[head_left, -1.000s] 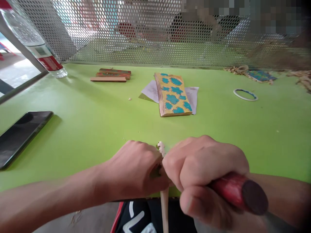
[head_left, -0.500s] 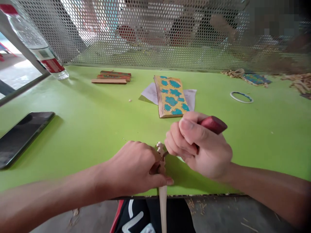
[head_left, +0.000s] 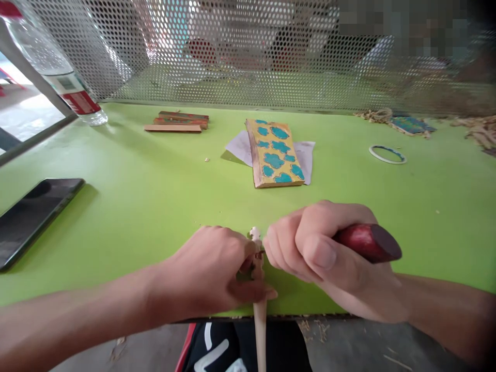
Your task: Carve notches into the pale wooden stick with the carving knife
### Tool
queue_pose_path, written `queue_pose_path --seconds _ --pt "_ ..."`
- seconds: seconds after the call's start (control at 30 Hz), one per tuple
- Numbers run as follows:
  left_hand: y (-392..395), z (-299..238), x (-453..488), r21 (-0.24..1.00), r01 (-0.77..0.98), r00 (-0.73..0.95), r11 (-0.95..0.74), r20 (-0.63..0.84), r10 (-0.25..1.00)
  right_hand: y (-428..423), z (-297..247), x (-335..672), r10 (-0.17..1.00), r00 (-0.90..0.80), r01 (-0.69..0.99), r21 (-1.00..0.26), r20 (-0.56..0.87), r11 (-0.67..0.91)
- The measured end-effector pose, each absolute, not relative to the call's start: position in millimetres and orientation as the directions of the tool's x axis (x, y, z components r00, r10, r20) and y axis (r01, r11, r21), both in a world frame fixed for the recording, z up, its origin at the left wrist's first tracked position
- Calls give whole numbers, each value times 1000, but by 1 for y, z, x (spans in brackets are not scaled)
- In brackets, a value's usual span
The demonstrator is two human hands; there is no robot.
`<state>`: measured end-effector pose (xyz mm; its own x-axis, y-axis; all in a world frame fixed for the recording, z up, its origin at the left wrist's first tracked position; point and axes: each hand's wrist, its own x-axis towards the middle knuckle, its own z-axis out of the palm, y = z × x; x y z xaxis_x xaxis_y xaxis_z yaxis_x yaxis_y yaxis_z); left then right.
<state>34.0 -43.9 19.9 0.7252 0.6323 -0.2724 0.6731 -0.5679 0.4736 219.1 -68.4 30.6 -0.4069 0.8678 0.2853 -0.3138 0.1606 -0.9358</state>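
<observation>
My left hand (head_left: pixel 217 271) grips a slim pale wooden stick (head_left: pixel 260 325) with a carved, notched top end, pressing it near the front edge of the green table. Its lower part runs over the edge toward my lap. In my right hand (head_left: pixel 337 253) is a carving tool with a dark red wooden handle (head_left: pixel 370 243), the fist closed around it. The handle's butt points right and toward me. Most of the tool's blade is hidden behind my right fingers, close to the stick's carved part.
On the green table (head_left: pixel 155 196) lie a phone (head_left: pixel 36 217), wooden strips (head_left: pixel 174 127), a yellow-and-teal painted block (head_left: pixel 275 155) on paper, and a tape ring (head_left: pixel 387 154). A plastic bottle (head_left: pixel 65 77) stands at the left. Behind is a perforated metal screen (head_left: pixel 232 62).
My right hand has moved right and toward me, tipping the tool handle lower and turning its butt end into view. My left hand and the stick have stayed almost still.
</observation>
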Motion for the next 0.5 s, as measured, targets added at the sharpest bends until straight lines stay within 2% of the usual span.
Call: queue_pose_path --seconds 0.17,0.33,0.5 --pt "-43 21 30 518 686 705 -511 -303 641 -66 28 220 859 -417 -336 -928 299 160" --pt "-39 17 24 517 641 688 -567 -61 723 -65 26 221 860 -407 -349 -923 308 165" --pt "-34 12 23 558 602 717 -571 -62 695 -65 26 221 875 -370 -351 -919 311 179"
